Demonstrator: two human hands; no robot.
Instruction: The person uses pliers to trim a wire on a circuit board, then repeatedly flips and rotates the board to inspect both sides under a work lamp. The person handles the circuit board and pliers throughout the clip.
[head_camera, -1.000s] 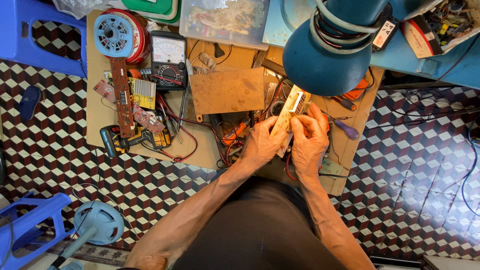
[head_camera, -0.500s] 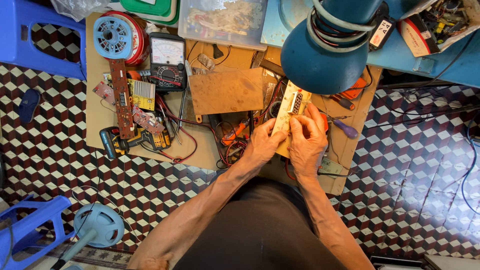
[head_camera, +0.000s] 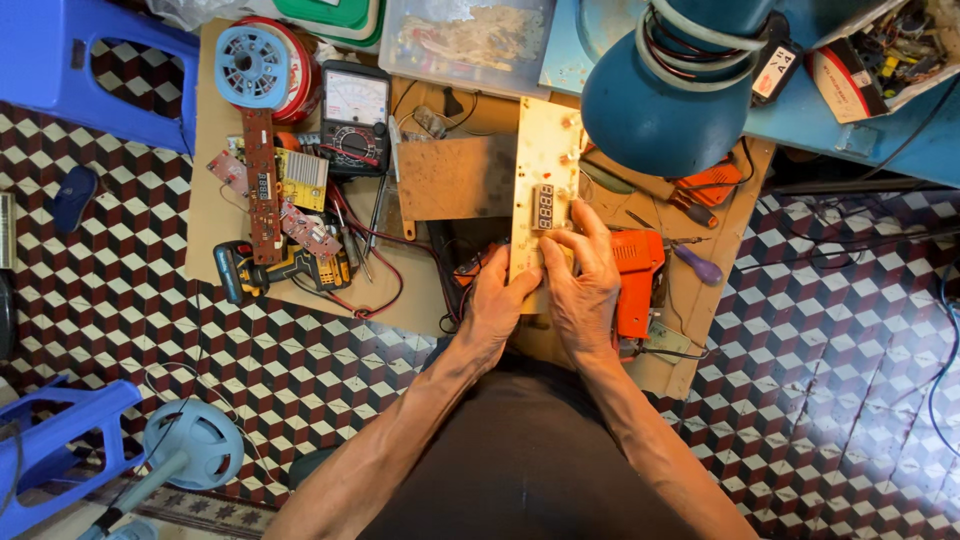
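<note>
Floor: tiled in a cube pattern of dark red, black and white, filling the left and right of the frame. Work surface: a low brown wooden board (head_camera: 225, 215) across the upper centre, crowded with parts.

Blue plastic stool (head_camera: 95, 60), upper left corner. Blue lamp shade (head_camera: 655, 115), upper right of centre, wrapped with cable. Small blue fan (head_camera: 195, 445), lower left, on the floor.

Item in hand: a long, narrow circuit board (head_camera: 545, 175), pale yellowish, held upright in the frame at centre, its top reaching toward the clear plastic box (head_camera: 465, 35) at the upper edge. A small dark four-digit display sits midway down it; a few small reddish spots show near its top.

My left hand (head_camera: 500, 300) grips the board's lower left edge, fingers curled round it. My right hand (head_camera: 585, 285) grasps the lower right edge, fingertips by the display.

Orange tool (head_camera: 638, 280), just right of my right hand. Analogue multimeter (head_camera: 354, 115), upper left of centre. Blue wire spool (head_camera: 252, 62), beside it.
</note>
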